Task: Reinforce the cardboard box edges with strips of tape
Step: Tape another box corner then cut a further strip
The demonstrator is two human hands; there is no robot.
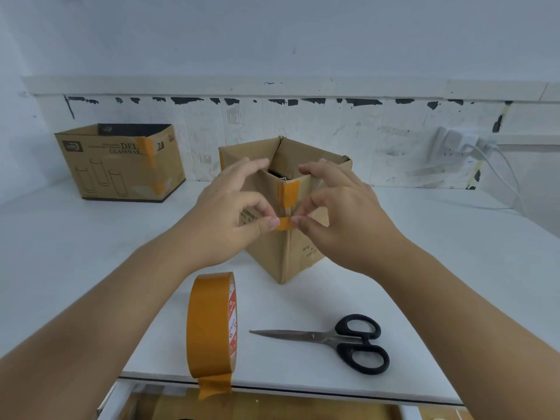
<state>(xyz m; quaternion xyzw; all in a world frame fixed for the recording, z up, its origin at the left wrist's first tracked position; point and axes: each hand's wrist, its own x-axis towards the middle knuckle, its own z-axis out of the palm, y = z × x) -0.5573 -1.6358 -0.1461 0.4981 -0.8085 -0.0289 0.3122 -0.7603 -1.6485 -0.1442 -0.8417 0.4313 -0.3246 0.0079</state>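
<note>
Orange tape strip (284, 223) is pinched level between my left hand (233, 213) and right hand (339, 213), squarely across the cardboard box (272, 253) upright near corner edge, both hands equally close.

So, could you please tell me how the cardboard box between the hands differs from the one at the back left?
The near box is plain, with only small print, and stands with a corner toward the camera; the far box bears a glassware print and shows a broad face. The near box is taller than wide, the far box wider than tall. Left hand and right hand hold a tape strip at the near box; the far box stands untouched. Both are open-topped and already carry orange tape.
</note>
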